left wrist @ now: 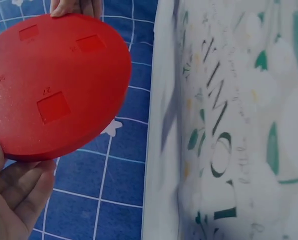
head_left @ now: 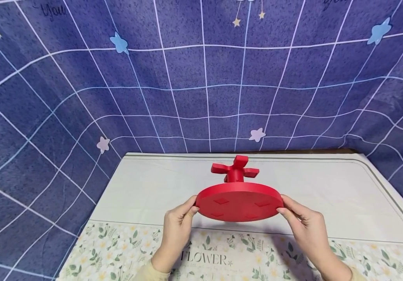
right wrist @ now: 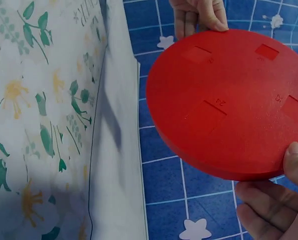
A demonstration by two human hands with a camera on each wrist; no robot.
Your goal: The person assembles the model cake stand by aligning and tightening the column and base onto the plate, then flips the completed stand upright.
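Observation:
A round red disc is held up above the table, tilted so that one flat face shows. That face has several shallow square recesses, with small numbers beside them in the wrist views. My left hand pinches the disc's left edge, thumb on the recessed face and fingers behind. At the opposite edge my right hand pinches it the same way. Above the disc's far rim rises a red post with short arms spreading from its top. The post's lower end is hidden, so I cannot tell whether it joins the disc.
Beneath is a table under a white cover, with a floral printed band and lettering along the near side. A blue grid-patterned cloth with stars hangs behind and at the sides.

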